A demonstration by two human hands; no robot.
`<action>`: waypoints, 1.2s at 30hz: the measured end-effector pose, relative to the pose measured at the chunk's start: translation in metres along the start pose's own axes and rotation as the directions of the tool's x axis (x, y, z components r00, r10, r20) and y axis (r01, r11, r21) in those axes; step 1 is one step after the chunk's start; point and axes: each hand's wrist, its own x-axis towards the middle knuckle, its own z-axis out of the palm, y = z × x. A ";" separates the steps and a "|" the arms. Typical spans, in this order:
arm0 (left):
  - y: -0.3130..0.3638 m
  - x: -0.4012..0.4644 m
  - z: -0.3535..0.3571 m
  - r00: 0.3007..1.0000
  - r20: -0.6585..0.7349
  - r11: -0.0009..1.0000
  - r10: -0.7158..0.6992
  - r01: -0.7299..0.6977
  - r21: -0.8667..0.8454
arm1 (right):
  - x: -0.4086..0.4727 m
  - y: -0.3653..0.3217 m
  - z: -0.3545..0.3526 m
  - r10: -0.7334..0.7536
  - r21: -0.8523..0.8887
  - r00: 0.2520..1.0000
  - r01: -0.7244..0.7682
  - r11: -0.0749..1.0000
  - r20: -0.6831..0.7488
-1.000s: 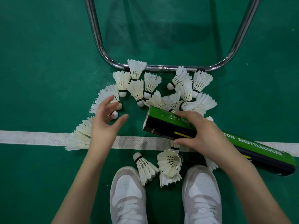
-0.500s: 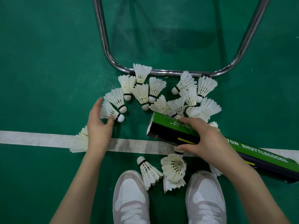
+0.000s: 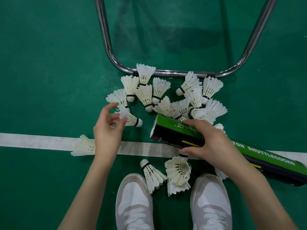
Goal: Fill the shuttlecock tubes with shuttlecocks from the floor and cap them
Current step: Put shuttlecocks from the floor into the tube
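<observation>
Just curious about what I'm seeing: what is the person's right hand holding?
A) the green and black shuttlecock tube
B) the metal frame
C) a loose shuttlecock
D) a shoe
A: the right hand grips the green and black tube near its end, holding it over the white line.

White capital letters reading "TON SHUTTLECOCKS" are printed along the green side of a long green and black shuttlecock tube (image 3: 259, 155); the start of the first word is hidden behind the right hand (image 3: 211, 141). Smaller print is seen near the tube's open end, but it is too blurred to be read.
</observation>
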 end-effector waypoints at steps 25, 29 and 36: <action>0.039 -0.037 0.020 0.862 0.507 0.939 0.010 0.166 -0.300 | -0.001 -0.001 0.001 0.004 -0.003 1.000 -0.004 1.000 0.000; 0.044 -0.040 0.022 0.838 0.546 0.925 -0.002 0.208 -0.317 | -0.002 -0.001 0.002 0.004 0.000 1.000 -0.004 1.000 -0.002; 0.044 -0.039 0.023 0.819 0.573 0.965 0.000 0.152 -0.216 | -0.001 -0.001 0.003 0.004 0.002 1.000 -0.004 1.000 -0.008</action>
